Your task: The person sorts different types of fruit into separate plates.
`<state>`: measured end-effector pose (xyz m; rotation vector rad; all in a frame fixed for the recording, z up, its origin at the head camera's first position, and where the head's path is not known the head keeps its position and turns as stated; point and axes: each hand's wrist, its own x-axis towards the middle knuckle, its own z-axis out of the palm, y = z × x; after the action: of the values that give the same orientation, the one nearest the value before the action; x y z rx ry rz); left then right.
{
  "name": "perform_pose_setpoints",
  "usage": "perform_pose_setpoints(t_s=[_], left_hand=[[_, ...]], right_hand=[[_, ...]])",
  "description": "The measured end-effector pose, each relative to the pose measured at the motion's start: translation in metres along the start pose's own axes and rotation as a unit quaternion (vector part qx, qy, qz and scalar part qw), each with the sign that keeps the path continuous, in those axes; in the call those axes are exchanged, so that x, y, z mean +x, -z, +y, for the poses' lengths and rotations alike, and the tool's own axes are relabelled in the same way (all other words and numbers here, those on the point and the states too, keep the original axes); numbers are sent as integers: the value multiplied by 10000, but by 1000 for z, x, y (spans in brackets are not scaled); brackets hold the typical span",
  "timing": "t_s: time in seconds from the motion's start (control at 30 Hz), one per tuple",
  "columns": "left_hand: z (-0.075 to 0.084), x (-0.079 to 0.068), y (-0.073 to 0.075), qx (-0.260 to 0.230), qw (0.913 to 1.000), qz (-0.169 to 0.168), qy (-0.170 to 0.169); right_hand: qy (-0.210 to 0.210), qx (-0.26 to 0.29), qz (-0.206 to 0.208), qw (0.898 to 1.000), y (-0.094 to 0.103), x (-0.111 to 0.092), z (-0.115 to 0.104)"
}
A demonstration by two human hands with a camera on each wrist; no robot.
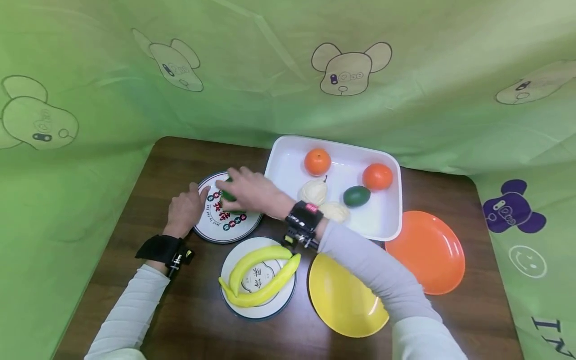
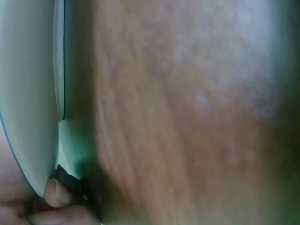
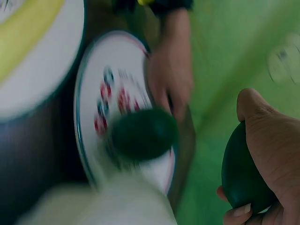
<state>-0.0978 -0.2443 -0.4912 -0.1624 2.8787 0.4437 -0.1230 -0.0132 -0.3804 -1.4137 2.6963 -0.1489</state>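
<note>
My left hand point(image 1: 185, 212) holds the left rim of a white plate point(image 1: 211, 227) printed with red characters. In the left wrist view its fingertips point(image 2: 58, 193) are at the plate's underside. Above that plate my right hand point(image 1: 254, 192) grips a dark green oval fruit point(image 3: 243, 171), fingers and thumb curled around it. Another green oval fruit point(image 3: 145, 134) lies on the same plate in the right wrist view, mostly hidden by the right hand in the head view.
A white tray point(image 1: 396, 225) holds two orange fruits, a green oval fruit point(image 1: 357, 196) and pale pear-like pieces point(image 1: 313, 192). Nearer stands a plate point(image 1: 256, 314) with two bananas point(image 1: 270, 290). A yellow plate point(image 1: 342, 300) and an orange plate point(image 1: 427, 250) are at right, under or beside the right forearm.
</note>
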Motion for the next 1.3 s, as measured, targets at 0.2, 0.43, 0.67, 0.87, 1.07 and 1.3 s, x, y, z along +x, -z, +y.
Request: perform_pose_setpoints(t_s=[0.2, 0.43, 0.67, 0.87, 1.07, 1.3], left_hand=[[1, 2, 1, 32, 10000, -15, -18], [2, 1, 2, 104, 9999, 110, -70], [3, 1, 2, 135, 9998, 137, -18], [3, 1, -1, 105, 9999, 102, -15], [4, 3, -3, 15, 10000, 42, 6], [2, 2, -1, -41, 9999, 152, -19]], right_hand=[[540, -887, -271, 9942, -34, 17, -39], [407, -1757, -735, 9809, -56, 21, -50], [275, -1548, -934, 9831, -56, 14, -46], [338, -571, -241, 9975, -8, -7, -24], [-32, 274, 779, 9966, 50, -53, 31], [-1399, 327, 1162, 9828, 76, -130, 101]])
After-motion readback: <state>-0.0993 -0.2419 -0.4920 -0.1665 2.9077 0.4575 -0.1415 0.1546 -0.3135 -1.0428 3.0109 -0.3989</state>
